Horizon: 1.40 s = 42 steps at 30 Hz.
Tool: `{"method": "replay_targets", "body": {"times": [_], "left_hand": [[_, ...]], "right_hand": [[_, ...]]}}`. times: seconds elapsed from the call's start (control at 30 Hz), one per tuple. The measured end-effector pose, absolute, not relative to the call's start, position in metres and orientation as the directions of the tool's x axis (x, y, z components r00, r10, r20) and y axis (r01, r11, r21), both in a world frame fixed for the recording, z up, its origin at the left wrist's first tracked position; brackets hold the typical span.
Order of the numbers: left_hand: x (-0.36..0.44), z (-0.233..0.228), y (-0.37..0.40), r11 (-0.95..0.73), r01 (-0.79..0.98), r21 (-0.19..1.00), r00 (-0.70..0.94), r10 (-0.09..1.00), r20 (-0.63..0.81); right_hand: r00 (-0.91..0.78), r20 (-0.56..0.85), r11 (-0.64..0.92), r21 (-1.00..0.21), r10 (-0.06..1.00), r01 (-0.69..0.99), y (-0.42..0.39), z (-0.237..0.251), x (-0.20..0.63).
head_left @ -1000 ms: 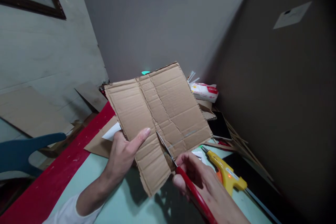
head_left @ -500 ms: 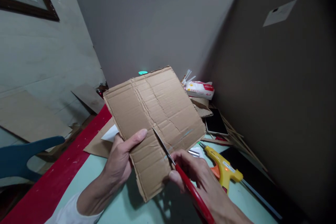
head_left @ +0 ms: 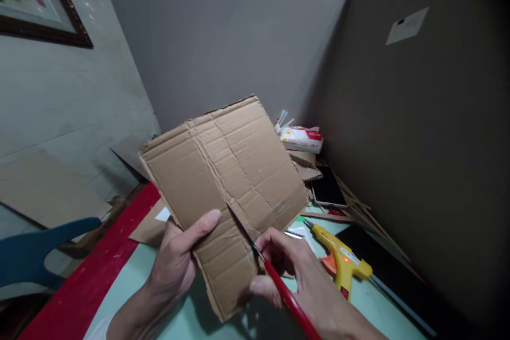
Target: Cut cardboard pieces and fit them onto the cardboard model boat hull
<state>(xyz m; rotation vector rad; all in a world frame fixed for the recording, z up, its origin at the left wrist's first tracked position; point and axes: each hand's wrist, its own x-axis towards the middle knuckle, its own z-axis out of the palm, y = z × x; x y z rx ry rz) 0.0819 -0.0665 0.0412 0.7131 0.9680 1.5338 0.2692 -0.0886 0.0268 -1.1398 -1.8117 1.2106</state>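
A creased sheet of brown cardboard point(head_left: 239, 154) is held up, tilted, above the table. My left hand point(head_left: 179, 255) grips its lower left edge, thumb on the front face and the fingers hidden behind. In my right hand point(head_left: 290, 265) are red-handled scissors point(head_left: 279, 281). One blade lies across the front of the cardboard, its tip near the middle crease; the other blade is hidden behind the sheet. The fingers of my right hand are closed around the scissors, close to the cardboard's lower edge.
On the pale green table point(head_left: 123, 287) to the right lie a yellow glue gun point(head_left: 342, 260), a phone-like black device point(head_left: 329, 186), thin wooden sticks point(head_left: 358, 202) and a tissue pack point(head_left: 302, 139). Grey partitions point(head_left: 239, 37) rise behind and right. A blue chair point(head_left: 24, 249) stands left.
The cardboard's upper left corner has shifted left and slightly up. The scissors stay in the cardboard at about the same place. The view has tilted up, showing items above the partition.
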Motion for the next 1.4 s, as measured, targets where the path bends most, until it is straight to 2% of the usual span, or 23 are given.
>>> {"method": "replay_targets", "body": {"times": [0.07,0.2,0.33,0.4,0.47,0.6,0.73,0.97,1.13,1.4], "left_hand": [[0.081,0.043,-0.069,-0.043,-0.489,0.871,-0.181,0.982,-0.053],[0.079,0.046,-0.073,-0.049,-0.506,0.861,-0.170,0.984,-0.044],[0.076,0.044,-0.076,-0.038,-0.526,0.850,-0.187,0.980,-0.072],[0.074,0.041,-0.078,-0.007,-0.522,0.853,-0.184,0.977,-0.104],[0.072,0.038,-0.079,0.007,-0.502,0.865,-0.190,0.975,-0.118],[0.064,0.044,-0.075,-0.005,-0.469,0.883,-0.223,0.968,-0.113],[0.053,0.063,-0.070,-0.153,-0.450,0.880,-0.364,0.931,-0.025],[0.052,0.069,-0.077,-0.185,-0.424,0.886,-0.336,0.941,0.035],[0.055,0.063,-0.084,-0.184,-0.448,0.875,-0.375,0.927,0.003],[0.057,0.062,-0.090,-0.165,-0.439,0.883,-0.407,0.913,-0.031]], "right_hand": [[-0.406,0.026,0.158,-0.943,0.914,0.295,-0.089,0.034,0.269],[-0.409,0.080,0.235,-0.909,0.909,0.345,-0.089,0.040,0.266],[-0.410,0.264,0.425,-0.823,0.873,0.376,-0.090,0.032,0.261],[-0.424,0.365,0.520,-0.783,0.829,0.342,-0.089,0.026,0.260],[-0.450,0.406,0.562,-0.772,0.796,0.298,-0.088,0.021,0.259],[-0.456,0.368,0.540,-0.772,0.810,0.336,-0.089,0.024,0.261],[-0.448,0.257,0.452,-0.793,0.857,0.409,-0.096,0.033,0.263],[-0.440,0.075,0.249,-0.902,0.895,0.353,-0.104,0.034,0.262],[-0.426,0.115,0.277,-0.898,0.897,0.342,-0.108,0.037,0.260],[-0.441,0.295,0.471,-0.802,0.848,0.367,-0.109,0.030,0.258]]}}
